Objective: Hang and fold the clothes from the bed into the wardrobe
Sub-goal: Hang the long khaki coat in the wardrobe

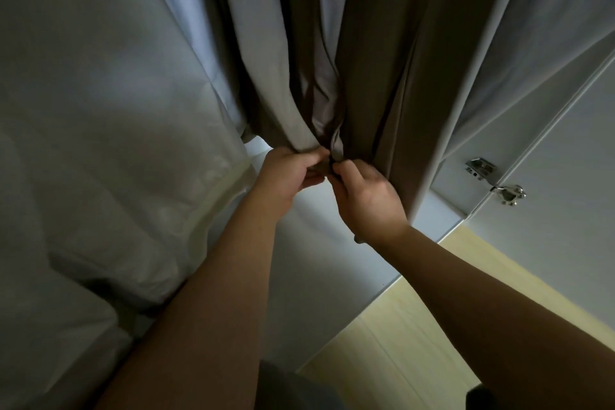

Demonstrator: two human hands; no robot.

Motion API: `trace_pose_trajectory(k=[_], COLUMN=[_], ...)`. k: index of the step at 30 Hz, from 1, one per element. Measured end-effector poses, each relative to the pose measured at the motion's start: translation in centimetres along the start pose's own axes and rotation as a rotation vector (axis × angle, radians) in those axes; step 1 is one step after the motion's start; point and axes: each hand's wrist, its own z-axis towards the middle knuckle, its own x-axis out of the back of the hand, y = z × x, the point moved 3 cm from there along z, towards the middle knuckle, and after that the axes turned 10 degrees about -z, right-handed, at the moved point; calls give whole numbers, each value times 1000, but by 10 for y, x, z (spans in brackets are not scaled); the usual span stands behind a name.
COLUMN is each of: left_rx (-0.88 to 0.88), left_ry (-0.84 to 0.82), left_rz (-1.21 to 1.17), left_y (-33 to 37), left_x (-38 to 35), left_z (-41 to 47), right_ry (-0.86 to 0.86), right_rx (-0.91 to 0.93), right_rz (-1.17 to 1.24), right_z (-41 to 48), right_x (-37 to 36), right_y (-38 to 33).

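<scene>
A long taupe-brown garment hangs from above in the middle of the view, its folds falling to just above a white ledge. My left hand pinches the garment's left bottom edge. My right hand pinches a small folded bit of the same fabric right beside it. The two hands nearly touch at the hem. A paler lining shows between the brown folds. The top of the garment and any hanger are out of view.
White fabric fills the left side, bunched low down. A white wardrobe door with a metal latch stands at the right. A white base ledge runs under the garment. Pale wooden floor lies at lower right.
</scene>
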Motion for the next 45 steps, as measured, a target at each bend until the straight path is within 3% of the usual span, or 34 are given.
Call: trace_pose_trajectory(k=[6, 12, 16, 22, 32, 45], left_rx=[-154, -177, -158, -13, -8, -39], left_ry=[153, 124, 226, 23, 77, 113], left_rz=[215, 267, 133, -89, 16, -24], left_y=[2, 1, 0, -2, -2, -2], left_x=[0, -1, 4, 11, 14, 12], left_z=[1, 1, 4, 6, -2, 0], right_ry=[-1, 60, 48, 60, 83, 91], right_rx=[161, 69, -7, -47, -73, 19], right_rz=[-15, 6, 45, 113, 135, 106], right_z=[1, 0, 0, 3, 4, 5], right_x=[-2, 0, 2, 7, 4, 3], right_y=[4, 4, 3, 3, 2, -2])
